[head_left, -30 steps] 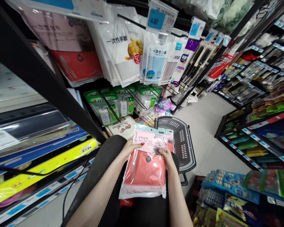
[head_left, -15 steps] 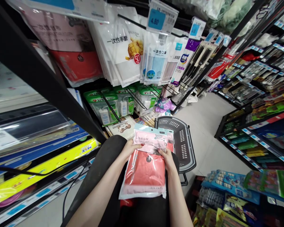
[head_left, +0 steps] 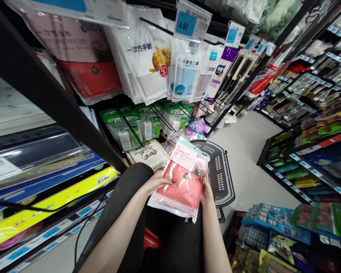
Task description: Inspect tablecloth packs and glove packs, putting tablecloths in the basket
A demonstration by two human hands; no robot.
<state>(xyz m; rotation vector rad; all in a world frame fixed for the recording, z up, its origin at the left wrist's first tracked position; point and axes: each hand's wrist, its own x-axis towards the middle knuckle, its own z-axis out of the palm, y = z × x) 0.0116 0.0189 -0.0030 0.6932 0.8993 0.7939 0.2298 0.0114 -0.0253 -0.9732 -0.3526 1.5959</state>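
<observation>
Shop, self-service, household-goods aisle, viewed from among the racks. Price tag [head_left: 185, 23], marked 4.80; glove packets [head_left: 142, 66] and mask packets [head_left: 184, 76], hung in multiples; shopping basket [head_left: 220, 197], dark; tiled floor [head_left: 244, 142], pale; shelving opposite [head_left: 268, 149], lined with shelf labels [head_left: 315, 173].

White packets [head_left: 143, 62] (food-pictured) above green-topped packs [head_left: 148, 127].
</observation>
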